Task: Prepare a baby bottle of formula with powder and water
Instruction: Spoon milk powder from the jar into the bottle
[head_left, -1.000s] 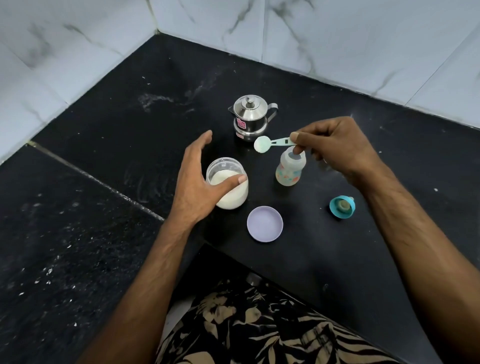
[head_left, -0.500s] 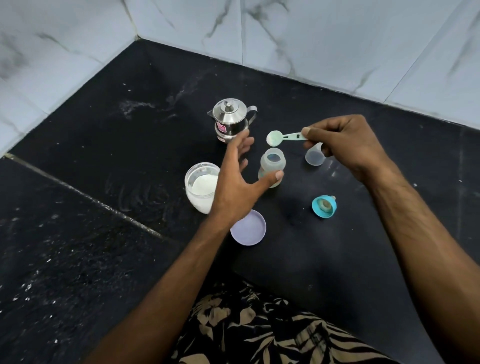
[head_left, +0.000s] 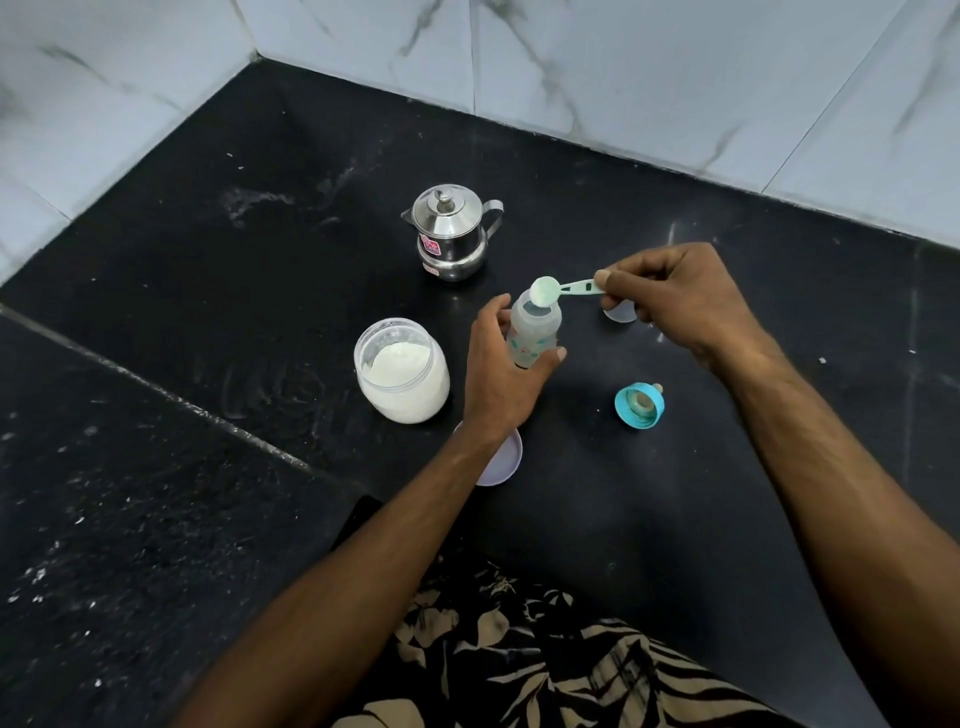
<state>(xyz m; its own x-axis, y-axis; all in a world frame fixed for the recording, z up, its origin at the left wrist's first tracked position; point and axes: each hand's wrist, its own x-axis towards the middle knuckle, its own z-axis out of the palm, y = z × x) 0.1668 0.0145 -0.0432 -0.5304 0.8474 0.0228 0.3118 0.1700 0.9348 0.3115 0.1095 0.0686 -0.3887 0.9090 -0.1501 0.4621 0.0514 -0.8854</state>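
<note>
Fingers (head_left: 618, 280) of right hand (head_left: 680, 301) pinching scoop (head_left: 563, 288) above bottle (head_left: 535, 332); left hand (head_left: 498, 379) fingers clasping bottle; powder jar (head_left: 402, 371) left.

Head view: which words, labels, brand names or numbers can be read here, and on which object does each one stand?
No text can be read.
Steel pot: pink sticker, print too blurred to read.
Baby bottle: coloured pattern only, no letters legible.
Powder jar, scoop, teal nipple ring: no visible text.

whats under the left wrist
A lilac lid lies on the counter there. Only its right edge shows; the left wrist covers the rest.
</note>
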